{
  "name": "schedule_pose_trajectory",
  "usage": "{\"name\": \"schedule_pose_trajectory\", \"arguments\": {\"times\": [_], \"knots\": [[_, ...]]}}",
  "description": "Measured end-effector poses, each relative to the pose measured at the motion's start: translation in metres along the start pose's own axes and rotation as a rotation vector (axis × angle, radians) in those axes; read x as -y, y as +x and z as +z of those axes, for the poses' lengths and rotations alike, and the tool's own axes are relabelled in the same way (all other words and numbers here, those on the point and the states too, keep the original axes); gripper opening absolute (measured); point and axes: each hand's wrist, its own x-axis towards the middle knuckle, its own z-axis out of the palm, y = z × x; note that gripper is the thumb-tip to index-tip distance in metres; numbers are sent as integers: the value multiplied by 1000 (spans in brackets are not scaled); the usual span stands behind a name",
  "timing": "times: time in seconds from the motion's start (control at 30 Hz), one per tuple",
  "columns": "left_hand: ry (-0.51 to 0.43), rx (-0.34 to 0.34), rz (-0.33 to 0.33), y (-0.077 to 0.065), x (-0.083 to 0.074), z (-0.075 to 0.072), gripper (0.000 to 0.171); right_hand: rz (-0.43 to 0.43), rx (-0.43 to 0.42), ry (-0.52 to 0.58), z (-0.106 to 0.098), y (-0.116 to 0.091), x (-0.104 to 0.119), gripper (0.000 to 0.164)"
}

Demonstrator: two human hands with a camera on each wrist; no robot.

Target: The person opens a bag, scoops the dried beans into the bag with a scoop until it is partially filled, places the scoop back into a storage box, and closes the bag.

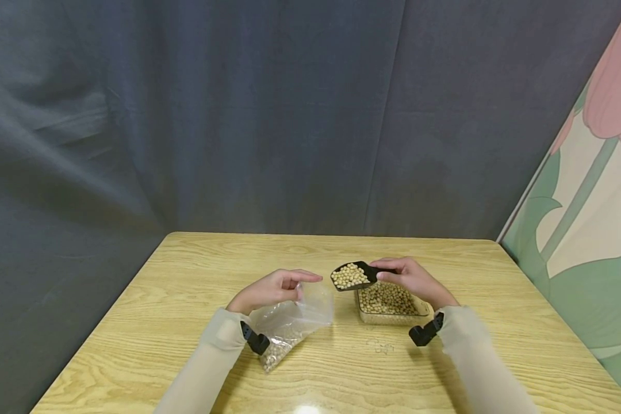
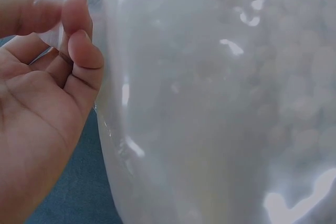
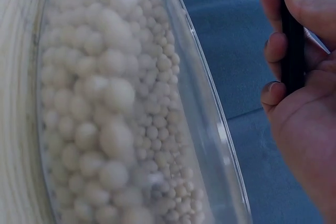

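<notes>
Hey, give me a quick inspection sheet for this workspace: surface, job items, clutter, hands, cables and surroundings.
Surface: wood-grain table, light-coloured.
Job's things: black scoop loaded with pale beans; clear plastic bag partly filled with more; clear container holding a larger bed of them.
Clutter: small faint marks on the near side of the container, too unclear to identify.
Hands: left hand pinches the bag's edge; right hand grips the scoop's handle.
Cables: nothing seen.
Surroundings: dark blue-grey curtain behind; flower-patterned panel at right.
</notes>
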Motion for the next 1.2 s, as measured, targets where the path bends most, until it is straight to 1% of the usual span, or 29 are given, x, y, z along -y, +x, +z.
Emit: {"name": "schedule_pose_trajectory", "arguments": {"times": [0.3,0.5,0.6,0.83,1.0,1.2], "knots": [[1,2,17,1,0,0,45,-10,40,-5,9,7,6,46],[-19,6,11,0,-1,0,47,-57,61,-13,13,11,4,42],[-19,9,20,1,-1,0,47,-86,72,-26,15,14,3,39],[-17,-1,-1,1,-1,0,44,-71,95,-28,16,17,6,39],[-19,3,17,1,0,-1,43,-61,118,-41,17,19,9,38],[-13,0,15,0,0,-1,43,-76,142,-57,17,22,11,37]]}}
